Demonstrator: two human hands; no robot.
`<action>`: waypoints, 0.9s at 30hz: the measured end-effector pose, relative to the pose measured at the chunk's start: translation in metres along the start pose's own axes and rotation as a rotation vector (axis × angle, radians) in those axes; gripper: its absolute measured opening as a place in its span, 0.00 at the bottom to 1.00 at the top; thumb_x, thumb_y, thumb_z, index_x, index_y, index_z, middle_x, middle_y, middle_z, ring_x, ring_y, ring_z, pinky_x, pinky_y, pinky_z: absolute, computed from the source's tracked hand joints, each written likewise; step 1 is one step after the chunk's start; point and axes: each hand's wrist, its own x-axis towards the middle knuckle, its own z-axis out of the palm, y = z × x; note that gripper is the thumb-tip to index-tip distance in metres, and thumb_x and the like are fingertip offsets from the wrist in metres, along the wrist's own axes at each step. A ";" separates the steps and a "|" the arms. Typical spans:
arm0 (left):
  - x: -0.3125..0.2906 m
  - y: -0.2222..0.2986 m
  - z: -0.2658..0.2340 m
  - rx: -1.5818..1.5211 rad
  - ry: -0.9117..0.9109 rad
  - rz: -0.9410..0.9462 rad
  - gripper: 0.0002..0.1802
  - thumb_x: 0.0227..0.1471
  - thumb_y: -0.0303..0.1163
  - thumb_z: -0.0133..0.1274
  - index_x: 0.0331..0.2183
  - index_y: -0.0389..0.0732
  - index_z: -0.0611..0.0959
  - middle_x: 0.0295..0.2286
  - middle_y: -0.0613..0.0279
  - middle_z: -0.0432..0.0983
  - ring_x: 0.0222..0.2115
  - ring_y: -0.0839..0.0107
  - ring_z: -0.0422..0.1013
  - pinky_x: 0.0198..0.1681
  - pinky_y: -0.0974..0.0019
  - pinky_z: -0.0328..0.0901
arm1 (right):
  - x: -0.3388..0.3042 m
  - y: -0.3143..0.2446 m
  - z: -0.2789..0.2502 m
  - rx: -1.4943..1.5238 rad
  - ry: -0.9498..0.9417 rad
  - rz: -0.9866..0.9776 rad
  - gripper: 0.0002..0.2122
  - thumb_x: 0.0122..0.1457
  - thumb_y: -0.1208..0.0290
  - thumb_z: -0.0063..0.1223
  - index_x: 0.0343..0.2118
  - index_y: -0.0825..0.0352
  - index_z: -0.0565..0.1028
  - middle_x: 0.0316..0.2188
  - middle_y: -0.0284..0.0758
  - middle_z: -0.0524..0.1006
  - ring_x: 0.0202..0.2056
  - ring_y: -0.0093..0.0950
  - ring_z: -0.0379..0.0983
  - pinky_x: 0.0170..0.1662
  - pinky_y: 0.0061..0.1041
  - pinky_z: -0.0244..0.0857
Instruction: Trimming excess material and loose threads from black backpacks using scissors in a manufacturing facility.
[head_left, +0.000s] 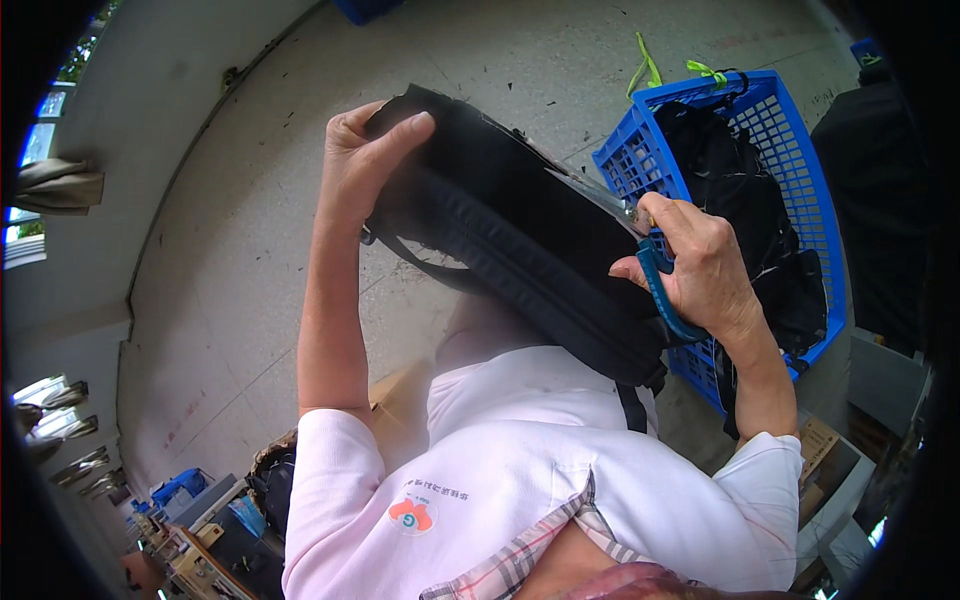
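Note:
A black fabric bag piece with padded shoulder straps, like the back of a backpack, lies slantwise across my lap. My left hand grips its far left corner, the thumb pressed on top and the fingers behind it. In my right hand is a pair of scissors with blue handles. Their metal blades point to the far left and lie along the bag's far edge, where a pale frayed line shows. Whether the blades have fabric between them is hard to make out.
Close by on the right stands a blue plastic basket holding black fabric pieces, with a bright green tie on its rim. Dark scraps dot the grey floor. Sewing-type machines and a black bag are at the lower left.

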 end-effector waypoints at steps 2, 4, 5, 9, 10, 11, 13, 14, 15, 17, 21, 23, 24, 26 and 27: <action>0.000 -0.001 -0.001 0.002 0.004 -0.008 0.07 0.40 0.31 0.60 0.22 0.38 0.81 0.17 0.70 0.74 0.16 0.84 0.67 0.20 0.82 0.61 | -0.001 0.000 0.005 0.010 0.008 0.006 0.23 0.42 0.49 0.56 0.28 0.68 0.68 0.14 0.34 0.67 0.19 0.27 0.69 0.22 0.23 0.64; 0.000 -0.002 -0.004 0.006 -0.010 -0.015 0.07 0.40 0.31 0.60 0.22 0.38 0.81 0.17 0.70 0.73 0.17 0.84 0.67 0.20 0.81 0.61 | -0.002 0.000 0.008 0.020 0.018 0.008 0.23 0.43 0.49 0.56 0.28 0.68 0.68 0.13 0.34 0.67 0.18 0.27 0.69 0.21 0.22 0.64; -0.001 -0.001 -0.003 0.006 -0.010 -0.014 0.07 0.40 0.31 0.60 0.22 0.38 0.81 0.17 0.70 0.73 0.17 0.84 0.67 0.20 0.81 0.61 | -0.004 0.000 0.008 0.031 0.002 0.036 0.23 0.41 0.53 0.59 0.29 0.69 0.68 0.15 0.35 0.68 0.18 0.28 0.68 0.21 0.23 0.63; -0.005 -0.001 -0.005 -0.015 -0.012 -0.011 0.08 0.40 0.31 0.59 0.23 0.37 0.81 0.18 0.69 0.74 0.18 0.84 0.67 0.21 0.81 0.62 | 0.000 -0.005 0.000 0.121 -0.080 0.113 0.24 0.38 0.55 0.62 0.30 0.70 0.68 0.18 0.36 0.69 0.19 0.28 0.68 0.22 0.23 0.63; -0.005 -0.001 -0.007 0.002 -0.018 -0.013 0.08 0.40 0.31 0.59 0.24 0.37 0.81 0.18 0.69 0.74 0.18 0.83 0.68 0.22 0.80 0.62 | 0.003 -0.007 0.000 0.124 -0.078 0.108 0.24 0.38 0.55 0.62 0.30 0.70 0.68 0.18 0.36 0.69 0.19 0.28 0.68 0.22 0.23 0.63; -0.006 0.000 -0.006 0.003 -0.021 -0.011 0.08 0.40 0.31 0.59 0.24 0.37 0.81 0.18 0.69 0.74 0.18 0.83 0.68 0.22 0.80 0.62 | 0.006 -0.009 -0.001 0.101 -0.040 0.069 0.24 0.38 0.54 0.61 0.31 0.69 0.68 0.19 0.36 0.69 0.19 0.28 0.68 0.22 0.23 0.63; -0.007 0.003 -0.002 0.002 -0.029 0.014 0.08 0.40 0.31 0.59 0.24 0.37 0.81 0.18 0.68 0.74 0.18 0.82 0.68 0.22 0.80 0.62 | 0.013 -0.012 -0.003 0.078 0.001 0.032 0.25 0.38 0.53 0.61 0.31 0.69 0.68 0.20 0.36 0.69 0.20 0.28 0.68 0.23 0.23 0.63; -0.007 0.004 -0.002 0.000 -0.032 0.015 0.08 0.40 0.31 0.59 0.25 0.36 0.81 0.19 0.68 0.74 0.18 0.81 0.68 0.23 0.80 0.62 | 0.017 -0.013 -0.005 0.059 -0.005 0.021 0.25 0.39 0.50 0.59 0.30 0.68 0.68 0.19 0.36 0.69 0.21 0.28 0.69 0.24 0.24 0.64; -0.008 0.005 -0.001 0.002 -0.033 0.016 0.08 0.40 0.31 0.59 0.25 0.36 0.81 0.19 0.68 0.74 0.18 0.81 0.68 0.23 0.80 0.62 | 0.020 -0.014 -0.005 0.041 -0.012 0.009 0.25 0.41 0.47 0.56 0.29 0.68 0.68 0.18 0.36 0.69 0.23 0.29 0.70 0.25 0.26 0.65; -0.010 0.007 0.000 -0.028 -0.019 0.022 0.09 0.40 0.31 0.59 0.25 0.36 0.81 0.19 0.68 0.74 0.19 0.81 0.68 0.23 0.79 0.62 | 0.021 -0.014 -0.003 0.036 -0.021 0.001 0.25 0.41 0.48 0.57 0.29 0.68 0.68 0.18 0.36 0.69 0.22 0.29 0.70 0.24 0.25 0.64; -0.014 0.004 -0.006 0.012 -0.016 0.030 0.10 0.40 0.31 0.59 0.25 0.35 0.81 0.19 0.68 0.74 0.19 0.81 0.68 0.23 0.79 0.62 | 0.018 -0.012 0.002 0.074 -0.080 0.004 0.25 0.39 0.54 0.61 0.32 0.71 0.68 0.19 0.37 0.69 0.20 0.28 0.68 0.24 0.24 0.63; -0.015 0.003 -0.006 0.012 0.013 0.014 0.10 0.40 0.32 0.59 0.25 0.35 0.80 0.19 0.68 0.74 0.19 0.81 0.67 0.24 0.79 0.62 | 0.014 -0.012 0.006 0.096 -0.081 0.017 0.24 0.39 0.54 0.60 0.31 0.71 0.68 0.19 0.37 0.69 0.20 0.27 0.68 0.23 0.24 0.63; -0.015 0.002 -0.006 0.022 0.004 0.035 0.11 0.40 0.33 0.59 0.25 0.34 0.80 0.19 0.68 0.73 0.19 0.81 0.67 0.23 0.79 0.62 | 0.014 -0.013 0.007 0.115 -0.083 0.032 0.24 0.40 0.54 0.60 0.31 0.72 0.68 0.18 0.37 0.68 0.20 0.26 0.67 0.23 0.24 0.62; -0.017 0.001 -0.008 0.031 0.015 0.033 0.11 0.40 0.33 0.59 0.25 0.34 0.80 0.19 0.68 0.73 0.20 0.81 0.67 0.24 0.79 0.61 | 0.016 -0.016 0.005 0.143 -0.082 0.025 0.25 0.40 0.53 0.60 0.31 0.72 0.68 0.19 0.37 0.69 0.20 0.25 0.67 0.23 0.24 0.62; -0.018 0.000 -0.009 0.035 0.025 0.029 0.12 0.40 0.33 0.59 0.25 0.34 0.80 0.18 0.68 0.73 0.20 0.81 0.67 0.24 0.79 0.61 | 0.017 -0.017 0.003 0.167 -0.086 0.019 0.26 0.39 0.51 0.60 0.32 0.72 0.68 0.19 0.37 0.69 0.20 0.25 0.67 0.22 0.24 0.62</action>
